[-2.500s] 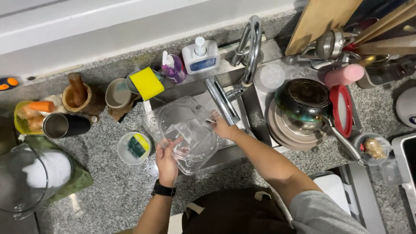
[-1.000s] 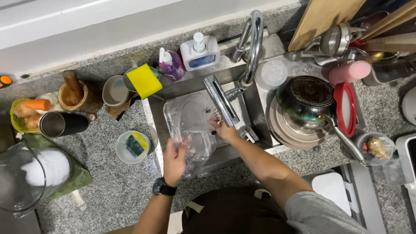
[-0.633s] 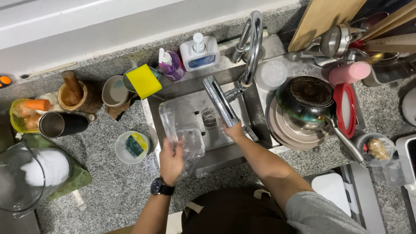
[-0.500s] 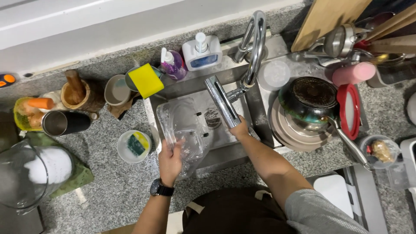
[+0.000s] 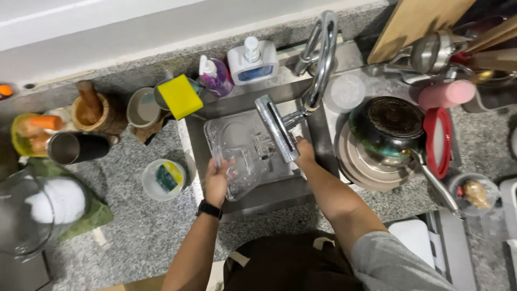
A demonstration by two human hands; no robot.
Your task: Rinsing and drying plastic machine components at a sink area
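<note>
Sink point(image 5: 318, 134), steel, set into the granite worktop point(image 5: 134, 226) near its back edge. Item in hand: clear plastic container point(image 5: 242, 156), held tilted over the basin, probably so water runs off inside it. Left hand point(image 5: 218, 180): grip clenched on the container's near rim, thumb inside. Right hand point(image 5: 304, 153): rests at the flat tap head point(image 5: 277, 127); whether its grip is closed on the head or only touching it cannot be told. Left of the sink: small bowl with a sponge point(image 5: 163, 178), yellow sponge point(image 5: 179, 96) propped on a cup. Back edge: soap dispenser point(image 5: 252, 62). Right of the sink: dark pot point(image 5: 390, 126) stacked on plates, likely drying.
</note>
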